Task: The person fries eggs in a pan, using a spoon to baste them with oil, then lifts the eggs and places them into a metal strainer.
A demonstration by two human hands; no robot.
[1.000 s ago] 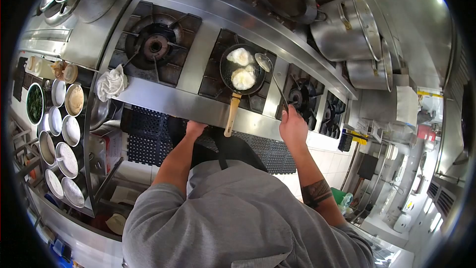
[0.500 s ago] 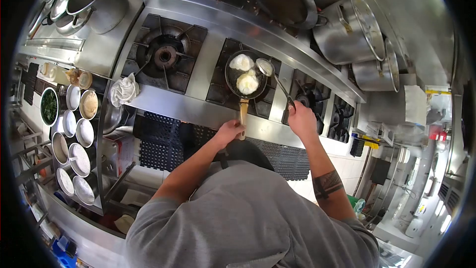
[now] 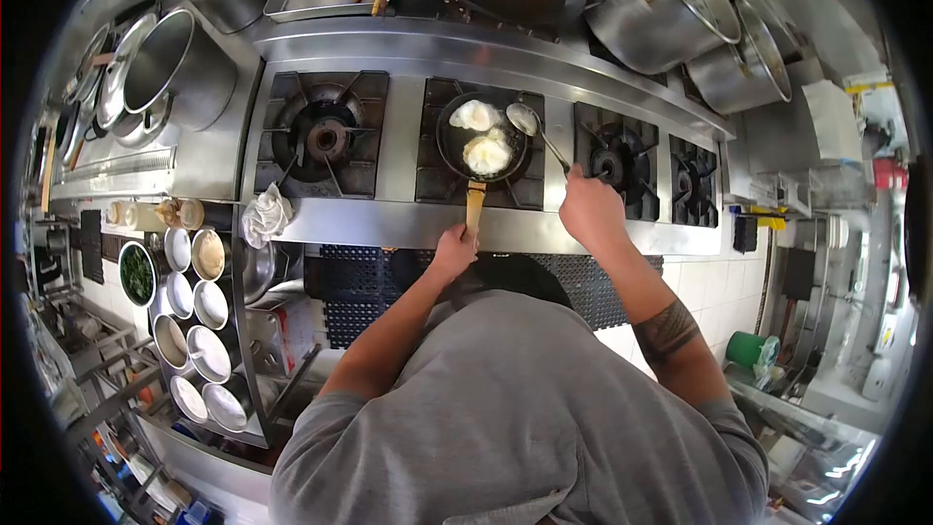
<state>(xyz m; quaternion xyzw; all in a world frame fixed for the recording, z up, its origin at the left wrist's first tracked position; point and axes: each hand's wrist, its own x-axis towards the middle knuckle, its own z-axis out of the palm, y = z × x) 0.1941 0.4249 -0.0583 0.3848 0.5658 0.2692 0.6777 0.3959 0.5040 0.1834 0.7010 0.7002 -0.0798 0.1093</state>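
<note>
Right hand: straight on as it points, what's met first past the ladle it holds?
Probably the frying pan: the right hand points along the ladle toward its right edge. Depth is unclear; the burner grate might come first.

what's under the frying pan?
A dark burner grate shows around the frying pan. The pan covers the burner's centre, so any flame directly beneath can't be seen.

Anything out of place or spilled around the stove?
A crumpled white cloth lies on the stove's front edge, close to the leftmost burner; fabric there seems out of place. No spill is visible around the frying pan.
</note>
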